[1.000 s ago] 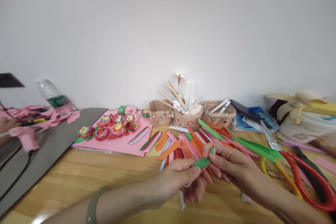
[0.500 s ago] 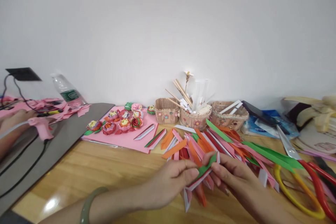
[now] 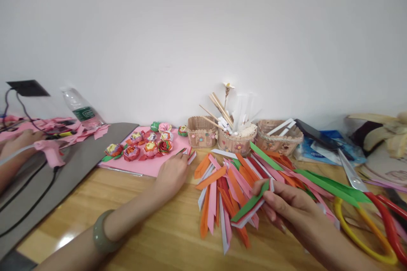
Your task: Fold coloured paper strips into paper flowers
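Observation:
My right hand (image 3: 289, 203) pinches a folded paper strip bundle (image 3: 249, 207), green on top with white and pink layers under it, held tilted above the heap of strips. Out to the left, my left hand (image 3: 173, 175), with a jade-coloured bangle (image 3: 104, 232) on its wrist, is closed on folded paper strips (image 3: 191, 156) at the right edge of a pink sheet (image 3: 149, 170). Its fingertips are partly hidden behind the hand. Below and beyond my right hand spreads a heap of folded strips (image 3: 219, 194) in orange, pink, white, red and green.
Several paper flowers (image 3: 151, 149) rest on the pink sheet. Decorated baskets (image 3: 202, 135) stand along the wall. Scissors (image 3: 383, 216) with red handles lie at right near a yellow ring (image 3: 365, 250). At left are a pink glue gun (image 3: 51, 153), a bottle (image 3: 82, 108) and another person's hand (image 3: 20, 146).
My left hand has let go of the green-topped bundle and moved left and away to the strips on the pink sheet, shifting them slightly. My right hand keeps the bundle.

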`<state>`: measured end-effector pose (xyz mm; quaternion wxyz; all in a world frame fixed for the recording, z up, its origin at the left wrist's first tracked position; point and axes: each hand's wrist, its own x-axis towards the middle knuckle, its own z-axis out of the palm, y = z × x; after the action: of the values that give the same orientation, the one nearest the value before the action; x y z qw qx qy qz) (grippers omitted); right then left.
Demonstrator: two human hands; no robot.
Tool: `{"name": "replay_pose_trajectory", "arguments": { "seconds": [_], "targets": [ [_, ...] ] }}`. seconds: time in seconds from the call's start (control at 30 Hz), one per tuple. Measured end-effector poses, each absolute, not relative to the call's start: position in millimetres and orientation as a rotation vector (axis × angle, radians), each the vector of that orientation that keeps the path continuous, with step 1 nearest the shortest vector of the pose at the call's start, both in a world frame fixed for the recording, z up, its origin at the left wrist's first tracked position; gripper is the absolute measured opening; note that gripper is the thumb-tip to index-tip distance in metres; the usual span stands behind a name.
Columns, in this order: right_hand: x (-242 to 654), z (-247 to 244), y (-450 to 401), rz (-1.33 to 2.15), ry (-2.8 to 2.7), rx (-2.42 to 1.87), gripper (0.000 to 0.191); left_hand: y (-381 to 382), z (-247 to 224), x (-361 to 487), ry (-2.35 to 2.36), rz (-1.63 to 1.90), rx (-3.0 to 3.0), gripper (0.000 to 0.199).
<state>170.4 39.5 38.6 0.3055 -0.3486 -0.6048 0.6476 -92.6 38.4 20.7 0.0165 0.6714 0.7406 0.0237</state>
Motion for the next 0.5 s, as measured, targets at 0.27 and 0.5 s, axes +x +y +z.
{"name": "replay_pose_trajectory", "arguments": {
  "seconds": [0.27,0.5],
  "targets": [
    [166,40,40,1.718,-1.607,-0.924,0.04,49,21,-99,2.316,0.066,2.101,0.03],
    [162,35,44,1.7,-1.59,-0.914,0.043,48,30,-97,2.294,0.183,2.074,0.033]
  ]
}}
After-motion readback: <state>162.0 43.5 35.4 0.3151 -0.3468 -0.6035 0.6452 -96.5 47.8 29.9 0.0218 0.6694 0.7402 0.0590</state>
